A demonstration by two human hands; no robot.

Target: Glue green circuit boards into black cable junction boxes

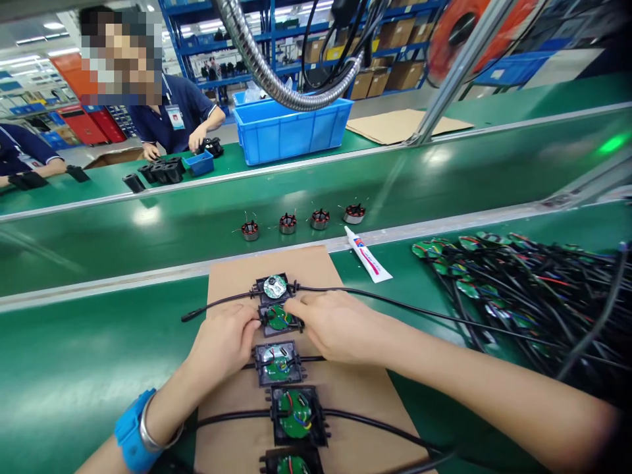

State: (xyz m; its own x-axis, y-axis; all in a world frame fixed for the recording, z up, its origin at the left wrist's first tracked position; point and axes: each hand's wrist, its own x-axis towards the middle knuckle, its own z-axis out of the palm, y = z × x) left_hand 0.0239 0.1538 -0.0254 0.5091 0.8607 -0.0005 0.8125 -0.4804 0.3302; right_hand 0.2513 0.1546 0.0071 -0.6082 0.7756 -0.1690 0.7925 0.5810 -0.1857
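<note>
A row of square black plastic housings runs down a cardboard sheet, each with a round circuit board and black cables at its sides. My left hand pinches the left edge of the second housing from the top, where a green circuit board sits. From the other side, my right hand has its fingertips on that housing's upper right edge; its lower fingers are curled. Just beyond is a housing with a pale board. Nearer lie a third housing and a fourth housing, boards facing up.
Several copper-wound motor stators stand on the green strip ahead. A white tube lies right of the cardboard. Piled at right are boards with black cables. A blue bin and a co-worker are across the bench.
</note>
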